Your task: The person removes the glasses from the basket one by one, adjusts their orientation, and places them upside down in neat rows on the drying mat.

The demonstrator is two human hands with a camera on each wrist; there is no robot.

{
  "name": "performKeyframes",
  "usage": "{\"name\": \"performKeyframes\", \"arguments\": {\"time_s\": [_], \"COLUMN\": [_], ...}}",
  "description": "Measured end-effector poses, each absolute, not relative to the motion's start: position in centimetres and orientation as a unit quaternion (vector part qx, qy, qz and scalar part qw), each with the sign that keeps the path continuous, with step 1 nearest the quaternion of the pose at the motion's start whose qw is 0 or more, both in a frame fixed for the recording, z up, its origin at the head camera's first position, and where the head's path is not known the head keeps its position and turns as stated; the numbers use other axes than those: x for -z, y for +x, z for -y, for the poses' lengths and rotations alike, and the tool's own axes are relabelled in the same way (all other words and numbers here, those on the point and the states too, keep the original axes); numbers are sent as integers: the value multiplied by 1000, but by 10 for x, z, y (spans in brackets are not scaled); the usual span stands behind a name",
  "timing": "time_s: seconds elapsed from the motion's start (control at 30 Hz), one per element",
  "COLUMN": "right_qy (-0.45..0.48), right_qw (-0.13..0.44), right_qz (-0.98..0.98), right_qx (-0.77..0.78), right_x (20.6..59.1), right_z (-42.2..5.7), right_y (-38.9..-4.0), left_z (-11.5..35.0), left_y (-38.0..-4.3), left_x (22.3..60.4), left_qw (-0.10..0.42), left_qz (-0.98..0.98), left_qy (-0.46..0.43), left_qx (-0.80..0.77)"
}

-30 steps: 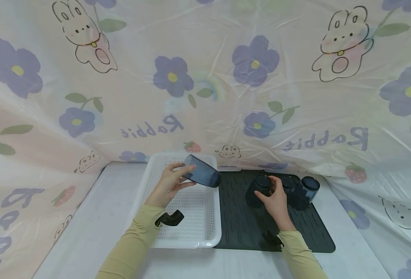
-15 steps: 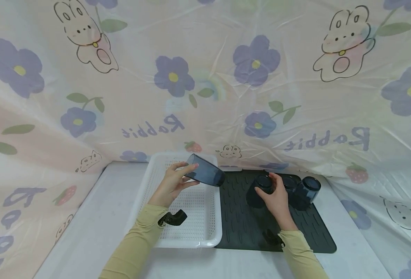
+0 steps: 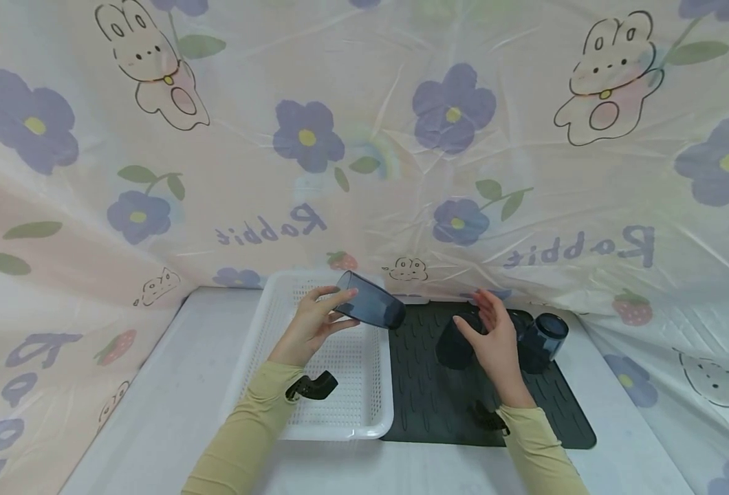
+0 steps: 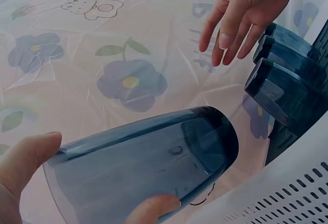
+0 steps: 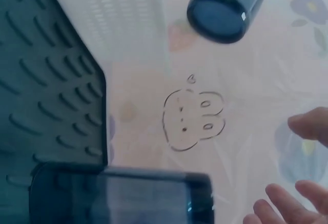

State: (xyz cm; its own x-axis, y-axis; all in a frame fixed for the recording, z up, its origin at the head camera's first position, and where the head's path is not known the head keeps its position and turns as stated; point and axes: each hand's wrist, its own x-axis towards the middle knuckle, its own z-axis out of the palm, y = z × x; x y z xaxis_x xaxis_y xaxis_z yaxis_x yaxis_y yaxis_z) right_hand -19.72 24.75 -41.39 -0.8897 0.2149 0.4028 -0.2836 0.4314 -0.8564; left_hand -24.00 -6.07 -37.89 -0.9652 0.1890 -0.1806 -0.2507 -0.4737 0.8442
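My left hand (image 3: 305, 326) holds a translucent blue plastic cup (image 3: 373, 302) above the basket's right side, thumb on one side and fingers on the other. That cup is tilted, its mouth to the left and its thick dark base to the right. My right hand (image 3: 498, 350) hovers with spread fingers just above an upside-down dark blue cup (image 3: 453, 349) and holds nothing. In the left wrist view its fingers are apart from that cup (image 4: 287, 93). Two more inverted cups stand beside it; the right one (image 3: 544, 340) shows well, the middle one is mostly hidden.
A white perforated plastic basket (image 3: 324, 433) stands on the white table (image 3: 197, 357). To its right lies a dark ridged drying mat (image 3: 420, 405). A printed rabbit-and-flower sheet (image 3: 364, 206) hangs behind and at both sides.
My right hand has let go of the inverted cup and lifted slightly, its fingers opening. My left hand has drifted a little to the right with its cup.
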Motion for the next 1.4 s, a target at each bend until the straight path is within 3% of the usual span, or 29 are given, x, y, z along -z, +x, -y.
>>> {"name": "performKeyframes", "arguments": {"time_s": [0.4,1.4], "right_qy": [67,44], "right_qw": [155,1], "right_qz": [745,667], "right_qx": [-645,-744], "right_x": [401,414], "right_z": [-233,-206], "right_y": [-191,-200], "left_z": [53,31], "left_y": [-236,-230], "left_x": [374,373], "left_qw": [129,156], "left_qz": [-475,-467], "left_qy": [-10,11], "left_qx": [-870,-870]}}
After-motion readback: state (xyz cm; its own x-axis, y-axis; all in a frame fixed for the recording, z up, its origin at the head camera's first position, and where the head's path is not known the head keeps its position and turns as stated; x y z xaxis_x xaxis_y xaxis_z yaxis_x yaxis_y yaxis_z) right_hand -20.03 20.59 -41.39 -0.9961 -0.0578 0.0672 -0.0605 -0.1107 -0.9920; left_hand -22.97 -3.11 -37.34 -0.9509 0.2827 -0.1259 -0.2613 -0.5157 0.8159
